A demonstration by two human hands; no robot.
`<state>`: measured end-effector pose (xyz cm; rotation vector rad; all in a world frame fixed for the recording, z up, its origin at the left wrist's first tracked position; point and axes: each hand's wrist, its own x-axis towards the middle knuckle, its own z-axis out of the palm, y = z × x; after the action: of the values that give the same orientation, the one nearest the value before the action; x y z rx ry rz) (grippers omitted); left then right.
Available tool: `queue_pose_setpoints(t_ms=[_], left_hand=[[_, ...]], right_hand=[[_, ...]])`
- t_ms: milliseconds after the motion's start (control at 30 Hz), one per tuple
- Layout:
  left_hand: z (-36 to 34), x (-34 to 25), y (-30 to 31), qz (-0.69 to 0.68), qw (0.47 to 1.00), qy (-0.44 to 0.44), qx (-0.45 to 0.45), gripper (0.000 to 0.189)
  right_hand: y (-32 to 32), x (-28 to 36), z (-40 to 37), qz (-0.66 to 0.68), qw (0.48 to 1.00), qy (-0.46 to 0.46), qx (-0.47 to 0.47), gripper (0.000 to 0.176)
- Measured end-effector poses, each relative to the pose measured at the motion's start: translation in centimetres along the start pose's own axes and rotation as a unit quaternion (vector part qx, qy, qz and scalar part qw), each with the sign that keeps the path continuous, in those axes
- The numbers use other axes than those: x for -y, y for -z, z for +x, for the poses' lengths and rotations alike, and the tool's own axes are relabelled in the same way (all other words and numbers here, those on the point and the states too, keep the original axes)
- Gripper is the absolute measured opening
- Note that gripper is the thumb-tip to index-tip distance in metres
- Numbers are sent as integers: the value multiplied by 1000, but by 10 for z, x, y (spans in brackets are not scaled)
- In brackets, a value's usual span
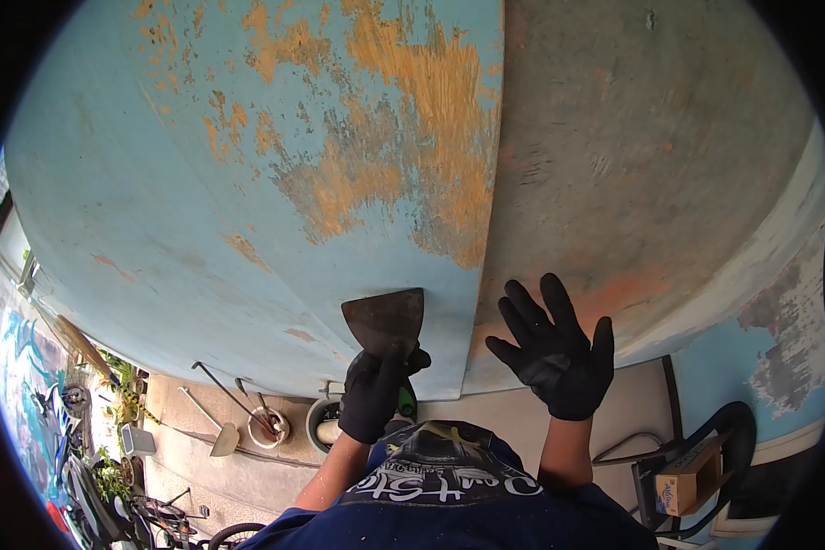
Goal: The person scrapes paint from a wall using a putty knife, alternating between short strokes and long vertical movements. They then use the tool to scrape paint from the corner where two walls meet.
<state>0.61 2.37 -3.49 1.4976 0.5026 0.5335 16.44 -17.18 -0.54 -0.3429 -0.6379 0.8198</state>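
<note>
My left hand [373,394], in a black glove, is closed round the handle of a wide scraper [385,321]. Its dark blade points up, close to the blue surface [202,229]; whether it touches cannot be told. Orange and grey patches show where the blue paint is worn. My right hand [559,353], also gloved in black, is held up with its fingers spread and nothing in it. It is in front of the grey-brown surface [632,165], to the right of a vertical edge.
Below stand a white bucket [269,427] holding tools and a green-rimmed bucket [324,423]. A dustpan [225,440] lies near them. Bicycles [92,495] and plants are at the lower left. A cardboard box [689,481] is at the lower right.
</note>
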Motion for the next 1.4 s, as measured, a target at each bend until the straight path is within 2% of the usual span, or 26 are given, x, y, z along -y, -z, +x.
queue_pose_setpoints(t_ms=[67, 133, 167, 233, 267, 333, 367, 433, 467, 533, 667, 733, 767, 833, 933, 1167, 1233, 1267, 1333, 1400], left_hand=[[0, -1, 0, 1, 1000, 4, -3, 36], [-1, -4, -1, 6, 1000, 1, -2, 36], [-1, -3, 0, 6, 1000, 2, -3, 36], [0, 0, 1, 17, 1000, -4, 2, 37], [0, 0, 0, 17, 1000, -3, 3, 37], [-1, -3, -2, 0, 1000, 1, -1, 37], [-1, -1, -1, 1, 1000, 1, 0, 37], [1, 3, 1, 25, 1000, -6, 4, 38], [1, 1, 0, 25, 1000, -7, 5, 38], [-1, -3, -1, 22, 1000, 0, 1, 38], [2, 6, 1, 9, 1000, -8, 8, 38], [1, 4, 0, -21, 1000, 8, 6, 36], [1, 4, -1, -20, 1000, 8, 6, 36], [1, 6, -1, -40, 999, 8, 1, 35], [1, 5, 0, -45, 999, 5, 8, 34], [1, 14, 6, -31, 999, 6, 14, 34], [2, 17, 7, -23, 1000, 6, 13, 34], [1, 14, 6, -24, 1000, 6, 12, 34], [-2, 5, 5, -31, 999, 18, 8, 35], [-2, 7, 5, -42, 999, 21, 4, 35]], right_hand=[[2, -2, 0, -13, 1000, -11, -7, 88], [4, -3, -1, -54, 997, -23, 53, 89], [5, -5, -1, -53, 997, -24, 52, 89], [8, -9, 0, -185, 978, 35, 92, 98], [7, -10, -1, -185, 978, 35, 91, 98], [6, -12, -3, -124, 991, 10, 49, 115], [6, -12, -3, -125, 991, 11, 48, 115], [7, -11, -2, -66, 989, 20, 134, 126], [4, -10, -3, -67, 989, 20, 133, 126], [-6, -6, -7, 40, 997, -3, 62, 127], [-7, -2, -10, 66, 997, -31, 35, 121], [0, -4, -11, 81, 995, -65, 5, 100], [3, -5, -10, 81, 995, -65, 5, 100], [7, -8, -10, 43, 993, -111, 17, 84], [9, -17, -8, 26, 995, -89, 29, 79], [4, -21, -6, -53, 997, -53, 26, 80], [4, -22, -7, -46, 996, -55, 46, 92], [4, -22, -7, -46, 996, -56, 46, 92], [3, -21, -7, 8, 996, -44, 76, 105], [-3, -18, -7, 50, 996, -59, 42, 111]])
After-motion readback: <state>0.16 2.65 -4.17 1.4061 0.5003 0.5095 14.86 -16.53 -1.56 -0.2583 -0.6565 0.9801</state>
